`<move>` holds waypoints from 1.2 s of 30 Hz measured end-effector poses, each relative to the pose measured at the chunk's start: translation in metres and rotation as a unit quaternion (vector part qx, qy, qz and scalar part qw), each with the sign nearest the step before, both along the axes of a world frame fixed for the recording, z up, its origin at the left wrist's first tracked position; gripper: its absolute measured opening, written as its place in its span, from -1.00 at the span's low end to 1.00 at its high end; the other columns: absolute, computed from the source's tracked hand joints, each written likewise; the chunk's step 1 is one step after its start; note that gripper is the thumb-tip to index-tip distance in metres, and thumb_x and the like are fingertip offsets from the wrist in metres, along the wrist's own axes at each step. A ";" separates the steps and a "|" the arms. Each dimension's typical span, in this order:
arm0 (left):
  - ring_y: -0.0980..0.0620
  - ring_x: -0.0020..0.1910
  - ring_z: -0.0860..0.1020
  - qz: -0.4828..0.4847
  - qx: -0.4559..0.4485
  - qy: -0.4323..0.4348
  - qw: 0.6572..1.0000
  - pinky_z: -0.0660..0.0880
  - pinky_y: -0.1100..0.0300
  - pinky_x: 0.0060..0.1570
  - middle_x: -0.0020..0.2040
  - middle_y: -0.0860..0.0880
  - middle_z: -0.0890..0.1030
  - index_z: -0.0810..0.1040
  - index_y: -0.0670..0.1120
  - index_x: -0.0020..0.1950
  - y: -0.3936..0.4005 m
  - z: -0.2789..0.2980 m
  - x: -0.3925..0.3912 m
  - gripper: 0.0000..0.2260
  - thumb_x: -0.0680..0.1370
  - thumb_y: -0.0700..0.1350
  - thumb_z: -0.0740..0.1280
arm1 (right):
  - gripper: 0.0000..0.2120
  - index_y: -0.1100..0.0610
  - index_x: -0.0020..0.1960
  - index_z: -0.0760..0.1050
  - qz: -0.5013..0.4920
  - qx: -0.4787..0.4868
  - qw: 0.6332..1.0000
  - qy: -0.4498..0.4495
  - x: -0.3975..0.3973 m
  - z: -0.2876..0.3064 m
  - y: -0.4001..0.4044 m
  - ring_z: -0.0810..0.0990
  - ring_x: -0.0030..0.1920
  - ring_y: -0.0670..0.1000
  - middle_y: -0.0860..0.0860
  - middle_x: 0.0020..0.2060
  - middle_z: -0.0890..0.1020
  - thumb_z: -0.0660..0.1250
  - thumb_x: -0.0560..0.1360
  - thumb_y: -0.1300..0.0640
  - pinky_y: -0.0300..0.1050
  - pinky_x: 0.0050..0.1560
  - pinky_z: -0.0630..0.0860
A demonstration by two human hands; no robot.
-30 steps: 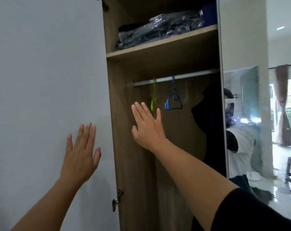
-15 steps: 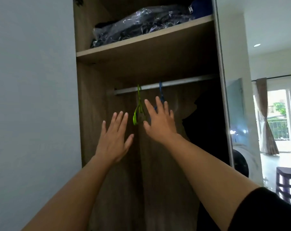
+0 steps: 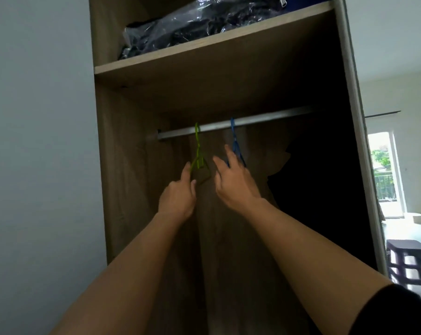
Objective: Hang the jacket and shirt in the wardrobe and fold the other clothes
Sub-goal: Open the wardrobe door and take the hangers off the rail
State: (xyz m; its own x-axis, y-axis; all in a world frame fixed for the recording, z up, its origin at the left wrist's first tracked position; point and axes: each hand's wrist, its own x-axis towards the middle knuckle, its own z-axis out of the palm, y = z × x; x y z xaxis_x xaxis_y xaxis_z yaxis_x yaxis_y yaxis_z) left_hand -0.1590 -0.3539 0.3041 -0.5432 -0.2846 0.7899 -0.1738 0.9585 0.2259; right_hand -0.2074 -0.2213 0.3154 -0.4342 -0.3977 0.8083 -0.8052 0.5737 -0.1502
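Note:
Two empty hangers hang on the metal rail (image 3: 265,118) inside the open wooden wardrobe (image 3: 122,189). My left hand (image 3: 178,197) is raised to the green hanger (image 3: 198,158); its thumb and forefinger pinch the hanger's lower left corner. Just to the right, my right hand (image 3: 233,182) reaches up with fingers spread and fairly straight, touching the blue hanger (image 3: 234,139), whose lower part is hidden behind the fingers. A dark garment (image 3: 313,184) hangs at the right end of the rail.
The shelf (image 3: 204,56) above the rail carries dark clothes in a clear plastic bag (image 3: 192,27). A white wall (image 3: 35,141) is on the left. To the right stand the wardrobe's side panel (image 3: 356,117), a dark stool (image 3: 410,262) and a bright doorway.
Both hands rose and moved in to the hangers. My left hand went from open to pinching the green hanger. The view shifted closer into the wardrobe.

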 end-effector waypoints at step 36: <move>0.05 -0.10 0.62 0.054 0.120 0.302 0.944 0.49 0.17 0.06 -0.25 0.04 0.64 0.54 0.01 0.00 0.032 0.043 0.233 -0.76 0.63 -0.15 0.09 | -0.27 0.08 0.55 -0.15 0.159 -0.018 0.986 0.039 0.095 0.015 0.001 -0.19 0.53 0.15 0.16 0.53 -0.11 0.18 0.56 -0.07 0.10 0.49 -0.12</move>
